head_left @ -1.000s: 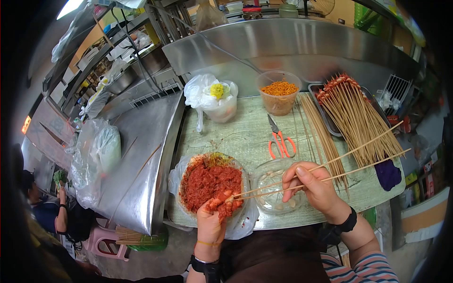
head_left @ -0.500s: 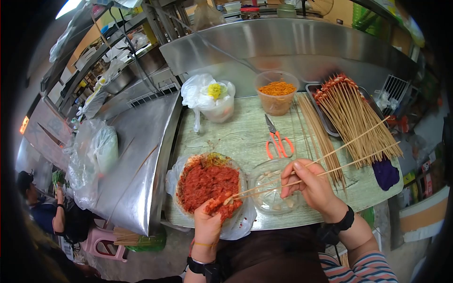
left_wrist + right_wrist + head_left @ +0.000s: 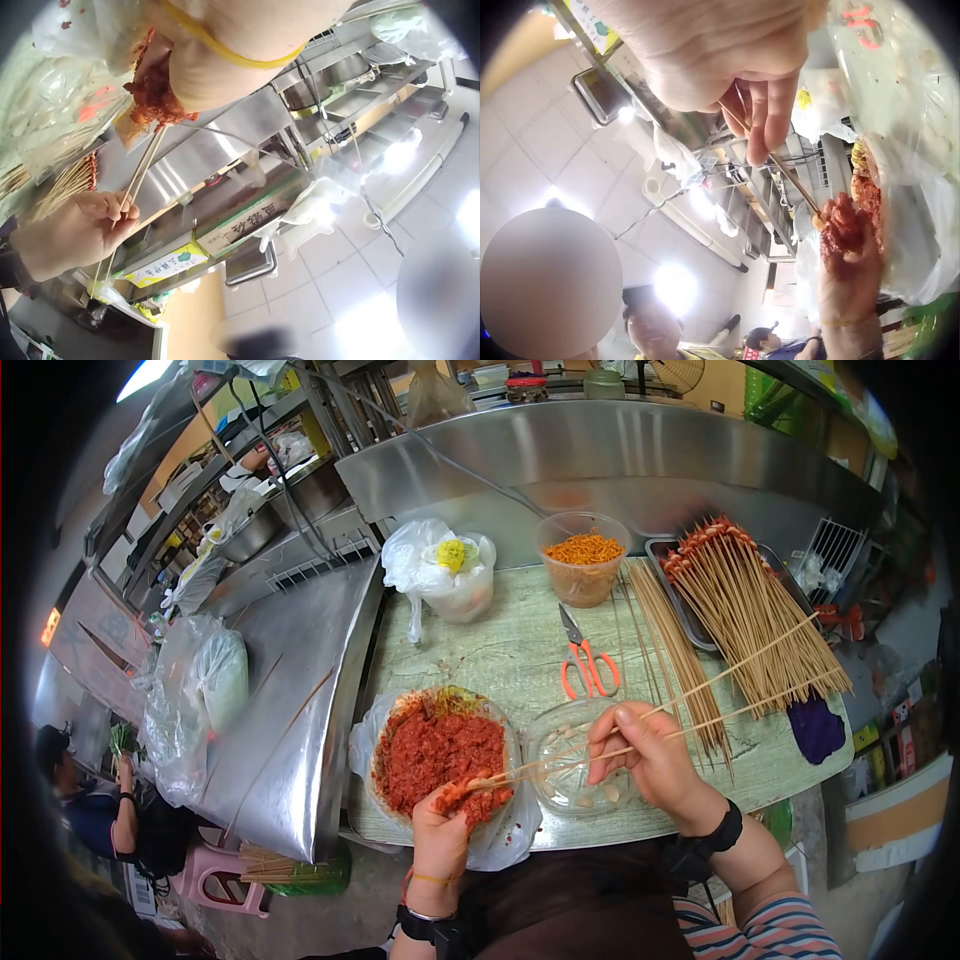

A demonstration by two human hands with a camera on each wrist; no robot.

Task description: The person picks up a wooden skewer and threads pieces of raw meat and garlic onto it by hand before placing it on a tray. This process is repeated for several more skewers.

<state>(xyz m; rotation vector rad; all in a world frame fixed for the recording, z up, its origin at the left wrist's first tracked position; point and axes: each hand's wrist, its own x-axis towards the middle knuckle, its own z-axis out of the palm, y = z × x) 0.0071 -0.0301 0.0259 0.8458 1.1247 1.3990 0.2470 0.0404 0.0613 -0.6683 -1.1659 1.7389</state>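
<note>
My left hand point(image 3: 440, 820), its fingers coated in red paste, grips a paste-covered clump point(image 3: 157, 97) at the front edge of a bowl of red minced mixture point(image 3: 435, 750). The tips of two bamboo skewers point(image 3: 730, 675) run into that clump. What the clump holds inside is hidden by the paste. My right hand point(image 3: 645, 755) pinches both skewers between thumb and fingers, their long ends sticking out to the upper right. Beneath the right hand sits a clear plastic tub point(image 3: 560, 785) with pale pieces in it.
Orange-handled scissors point(image 3: 590, 670) lie behind the clear tub. Loose skewers point(image 3: 690, 670) are to their right, beside a black tray point(image 3: 690, 620) of filled skewers point(image 3: 755, 615). A tub of orange shreds point(image 3: 585, 580) and a bagged white tub point(image 3: 465, 590) stand at the back.
My right hand has shifted slightly left with the skewers. The pale bit seen at the skewer tips half a second ago is now mostly covered by the left fingers and paste.
</note>
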